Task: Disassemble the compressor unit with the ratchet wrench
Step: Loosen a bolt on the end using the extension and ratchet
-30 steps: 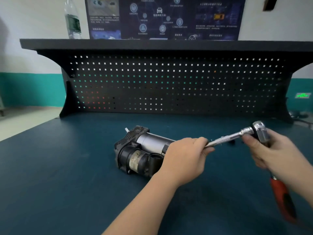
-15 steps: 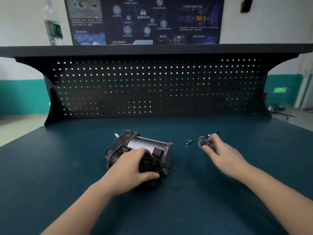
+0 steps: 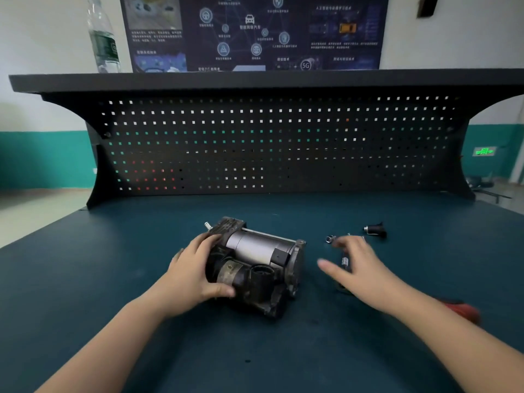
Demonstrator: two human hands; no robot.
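A: Where was the compressor unit (image 3: 256, 266)?
B: On the bench mat (image 3: 85, 279), clasped at its end by the left hand (image 3: 191, 275), fingers over the top, thumb underneath.
A: The right hand (image 3: 358, 272)?
B: Blurred, fingers spread, gripping nothing. The ratchet wrench (image 3: 460, 309) lay beneath it, a small socket (image 3: 329, 238) just beyond the fingertips.

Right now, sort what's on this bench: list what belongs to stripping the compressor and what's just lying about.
Belongs to the job:
compressor unit, gripped by the left hand
ratchet wrench, red handle showing under the right forearm
right hand, open above the wrench
small socket
black fitting

Lying about:
water bottle on the shelf
wall poster
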